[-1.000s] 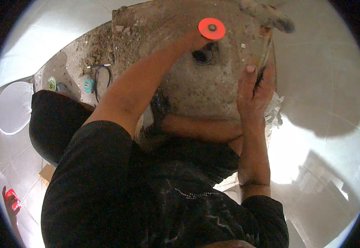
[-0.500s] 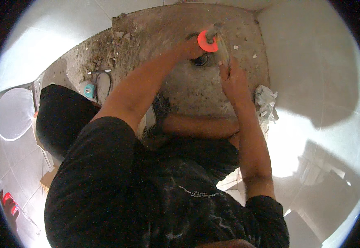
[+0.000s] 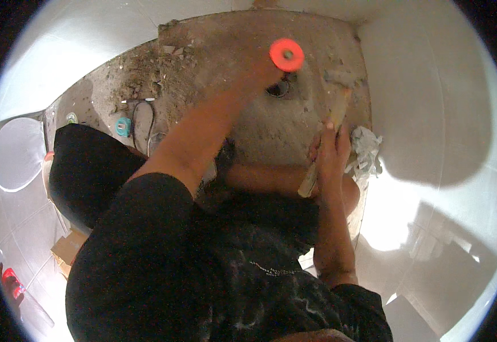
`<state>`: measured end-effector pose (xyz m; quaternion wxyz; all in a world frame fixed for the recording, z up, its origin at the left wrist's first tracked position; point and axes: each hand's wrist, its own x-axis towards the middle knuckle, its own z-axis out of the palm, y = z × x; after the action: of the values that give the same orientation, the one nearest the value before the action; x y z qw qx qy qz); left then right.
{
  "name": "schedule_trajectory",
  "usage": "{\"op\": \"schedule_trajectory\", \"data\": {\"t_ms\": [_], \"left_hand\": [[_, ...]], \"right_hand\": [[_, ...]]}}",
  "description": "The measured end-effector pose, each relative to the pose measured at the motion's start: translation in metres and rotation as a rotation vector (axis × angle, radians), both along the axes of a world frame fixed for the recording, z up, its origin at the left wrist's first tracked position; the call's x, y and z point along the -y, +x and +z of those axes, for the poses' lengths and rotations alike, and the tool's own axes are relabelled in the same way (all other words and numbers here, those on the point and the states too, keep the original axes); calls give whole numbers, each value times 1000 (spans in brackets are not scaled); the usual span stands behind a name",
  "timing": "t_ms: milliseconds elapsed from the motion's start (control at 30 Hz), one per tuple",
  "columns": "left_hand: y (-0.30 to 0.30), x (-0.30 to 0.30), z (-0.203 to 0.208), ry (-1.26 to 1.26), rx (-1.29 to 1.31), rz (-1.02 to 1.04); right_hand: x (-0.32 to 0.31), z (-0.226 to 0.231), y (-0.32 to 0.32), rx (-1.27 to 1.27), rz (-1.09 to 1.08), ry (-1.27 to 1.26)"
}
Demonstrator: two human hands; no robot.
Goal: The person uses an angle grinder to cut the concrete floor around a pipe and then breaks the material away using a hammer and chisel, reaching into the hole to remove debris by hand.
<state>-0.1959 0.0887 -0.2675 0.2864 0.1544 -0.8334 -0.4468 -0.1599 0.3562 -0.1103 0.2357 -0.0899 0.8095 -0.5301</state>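
Observation:
My left hand [image 3: 268, 72] is closed round a chisel [image 3: 287, 55] just below its round orange-red hand guard. The guard and the chisel's struck end face up, while the shaft and tip are hidden underneath. In my right hand [image 3: 329, 149] is a hammer [image 3: 338, 109] with a pale wooden handle, my fingers wrapped round it and the thumb along it. Its head, blurred, is to the right of the chisel and apart from it. Beside my left hand a dark round hole [image 3: 278, 88] opens in the rough floor [image 3: 260, 122].
Crumpled white plastic [image 3: 366, 149] lies by the right-hand tiled wall [image 3: 431, 108]. To the left, a teal tape measure [image 3: 123, 126] sits next to a dark cable [image 3: 150, 117]. Rubble [image 3: 140, 77] lines the far left edge. A cardboard box [image 3: 67, 249] stands behind my left knee.
The hammer has swung from the chisel's top back toward me and to the right with my right hand. The chisel now stands more upright in my left hand.

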Motion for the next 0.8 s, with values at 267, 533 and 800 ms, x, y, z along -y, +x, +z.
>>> {"op": "schedule_trajectory", "data": {"t_ms": [267,533,800], "left_hand": [[-11,-92,-4,-292,64,-185],[-35,-71,-17,-387,8,-184],[-23,-62,-5,-217,231,-390]], "right_hand": [[-2,11,23,54,-303,-272],[6,0,14,101,-391,-284],[3,-12,-2,76,-224,-157]]}}
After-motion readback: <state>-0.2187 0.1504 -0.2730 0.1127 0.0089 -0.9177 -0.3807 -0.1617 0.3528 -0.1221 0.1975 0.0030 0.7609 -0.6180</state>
